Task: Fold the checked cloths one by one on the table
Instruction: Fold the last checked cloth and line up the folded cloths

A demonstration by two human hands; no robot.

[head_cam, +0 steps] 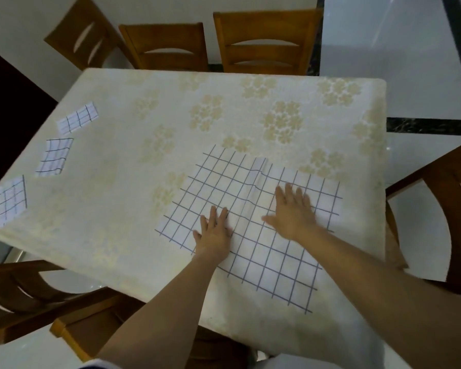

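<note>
A large white cloth with a dark check point(264, 251) lies spread flat on the near right part of the table point(133, 187). A raised crease runs down its middle. My left hand point(214, 230) presses flat on the cloth just left of the crease, fingers straight. My right hand point(293, 209) lies flat on it to the right of the crease, fingers spread. Three small folded checked cloths lie along the table's left edge: the far one point(77, 118), the middle one point(54, 157) and the near one point(10, 201).
The table wears a cream cloth with a pale flower pattern. Wooden chairs stand around it: three at the far side point(264, 41), one at the right point(442, 217), others at the near left point(30, 294). The floor is glossy white tile.
</note>
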